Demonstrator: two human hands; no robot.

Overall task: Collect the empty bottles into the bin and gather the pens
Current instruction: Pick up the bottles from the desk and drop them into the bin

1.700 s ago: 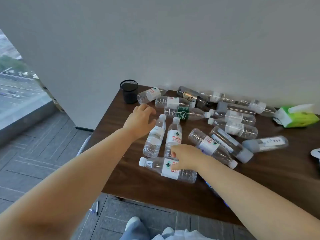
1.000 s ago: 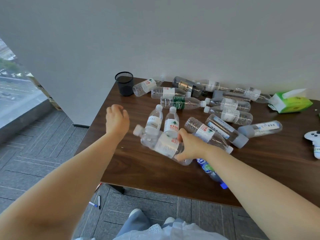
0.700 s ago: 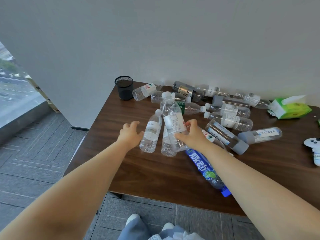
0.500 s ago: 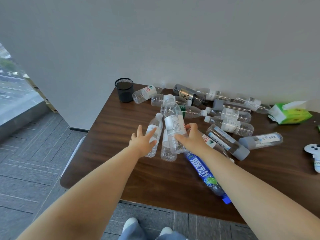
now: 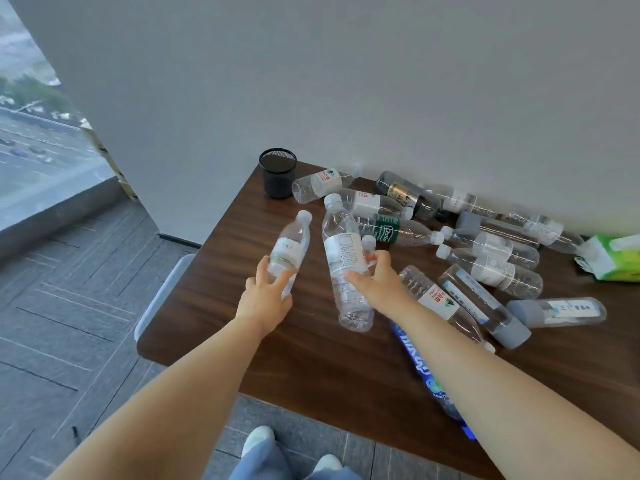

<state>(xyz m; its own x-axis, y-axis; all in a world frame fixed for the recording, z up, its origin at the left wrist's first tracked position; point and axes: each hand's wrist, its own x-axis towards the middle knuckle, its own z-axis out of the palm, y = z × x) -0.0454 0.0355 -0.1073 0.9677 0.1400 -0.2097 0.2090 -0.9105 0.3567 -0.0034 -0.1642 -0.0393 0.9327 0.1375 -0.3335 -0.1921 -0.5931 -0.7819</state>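
Peeking out beside the left edge of the brown table [image 5: 311,368] is a pale white rim [image 5: 162,289]; what it belongs to cannot be told. At the far left corner of the table a black mesh cup [image 5: 278,173] stands upright.

Right of that and nearer, the left hand [image 5: 268,296] grips a small bottle [image 5: 289,251] around its lower half, with the thumb on one side and the fingers curled round the other. The small bottle is clear, with a white cap, and leans with its cap toward the far right.

Just beside it, the right hand [image 5: 377,285] holds a taller bottle [image 5: 343,258] around its middle, thumb and fingers clamped on the label. Its cap points far and its base points near. Whether either held bottle touches the table cannot be told.

Further right, a heap of bottles [image 5: 485,244] lies on its sides along the far wall, many touching or overlapping. A blue bottle [image 5: 420,368] lies near the table's front edge, partly hidden under the right forearm. At the far right sits a green tissue pack [image 5: 613,259].
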